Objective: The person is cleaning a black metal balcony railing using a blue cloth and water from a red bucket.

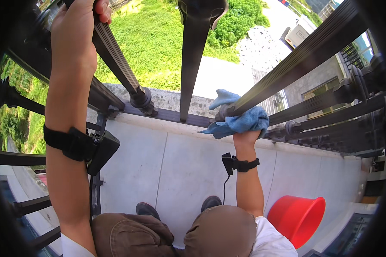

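A person stood at the corner of a dark railing, and the work looked to be wiping it down, bar by bar. The blue cloth (pixel 249 119) was at the foot of the right bar (pixel 291 60), wrapped about it just above the bottom rail (pixel 167 116), with a loose flap sticking out on the far side. The right hand (pixel 246 138) was closed on the cloth and pressed it to the bar, though its fingers were buried in the folds. The left hand (pixel 74 23) was clamped around the upper part of the left bar (pixel 116 55), apparently for support, and held no cloth. The middle bar (pixel 193 64) stood between the two, touched by neither hand. The job seemed to be under way at this one foot rather than finished, since the cloth was tight against it. How much was done elsewhere could not be told: the bars looked alike, with no clear line between wiped and unwiped metal. Further bars ran off to the right, and any of them might have been left to do. The red basin (pixel 283 216) sat on the pale floor (pixel 201 167) near the right arm, its contents out of sight.
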`<state>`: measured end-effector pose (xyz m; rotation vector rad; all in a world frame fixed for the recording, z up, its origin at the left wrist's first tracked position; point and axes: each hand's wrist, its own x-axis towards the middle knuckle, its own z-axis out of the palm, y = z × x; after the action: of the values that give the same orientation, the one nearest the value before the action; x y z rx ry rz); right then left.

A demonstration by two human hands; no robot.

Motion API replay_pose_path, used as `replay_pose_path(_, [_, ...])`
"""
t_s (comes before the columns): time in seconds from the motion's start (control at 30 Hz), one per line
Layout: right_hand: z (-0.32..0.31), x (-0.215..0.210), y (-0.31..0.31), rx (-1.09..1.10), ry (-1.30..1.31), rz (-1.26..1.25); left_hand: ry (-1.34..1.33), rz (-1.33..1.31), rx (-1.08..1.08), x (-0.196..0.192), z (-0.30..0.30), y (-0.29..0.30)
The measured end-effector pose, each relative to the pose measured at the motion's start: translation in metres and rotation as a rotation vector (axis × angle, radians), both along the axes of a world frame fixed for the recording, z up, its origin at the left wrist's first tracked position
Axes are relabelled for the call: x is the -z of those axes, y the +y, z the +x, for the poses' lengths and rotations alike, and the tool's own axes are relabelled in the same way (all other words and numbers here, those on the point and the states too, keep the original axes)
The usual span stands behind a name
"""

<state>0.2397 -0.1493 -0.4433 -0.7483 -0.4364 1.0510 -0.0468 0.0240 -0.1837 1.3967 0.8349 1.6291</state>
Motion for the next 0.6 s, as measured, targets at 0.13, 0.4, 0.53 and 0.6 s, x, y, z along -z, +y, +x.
replay_pose_path(0.13, [-0.015, -0.016, -0.007, 0.227, 0.233, -0.007, -0.015, 0.035, -0.096, -0.004, 0.020, -0.017])
replay_pose_path(0.4, [-0.015, 0.001, 0.018, 0.132, -1.017, -0.153, -0.101, 0.112, -0.206, -0.018, 0.040, -0.046])
replay_pose_path(0.53, [0.031, -0.016, 0.018, -0.257, -1.158, -0.154, -0.089, 0.077, -0.176, -0.016, 0.043, -0.044])
replay_pose_path(0.6, [0.042, -0.012, 0.019, -0.518, -0.718, -0.118, -0.027, 0.086, -0.156, -0.012, 0.040, -0.040])
